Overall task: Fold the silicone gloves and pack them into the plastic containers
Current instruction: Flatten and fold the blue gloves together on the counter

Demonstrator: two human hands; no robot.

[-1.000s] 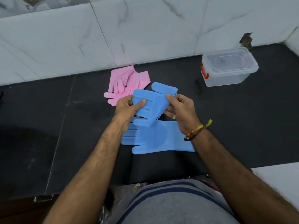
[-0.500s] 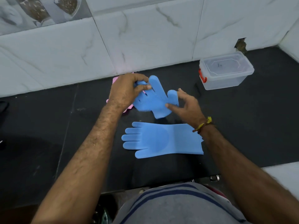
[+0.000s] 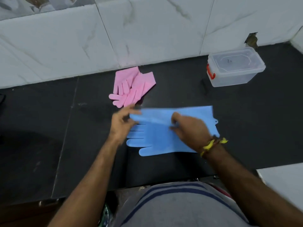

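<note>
Presently, left hand [image 3: 122,124] and right hand [image 3: 188,128] each pinch the upper blue glove [image 3: 172,114] — blurred, spread over the lower blue glove [image 3: 152,141] on the black counter [image 3: 49,128]. Beyond lie pink gloves [image 3: 132,86]; right of those, a lidded container [image 3: 234,68] — well apart.

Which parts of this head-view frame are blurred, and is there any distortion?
Head view: both hands, left and right, and the upper blue glove are motion-smeared; the pink gloves and container stay fairly sharp; wide-angle bending curves the wall tiles.
</note>
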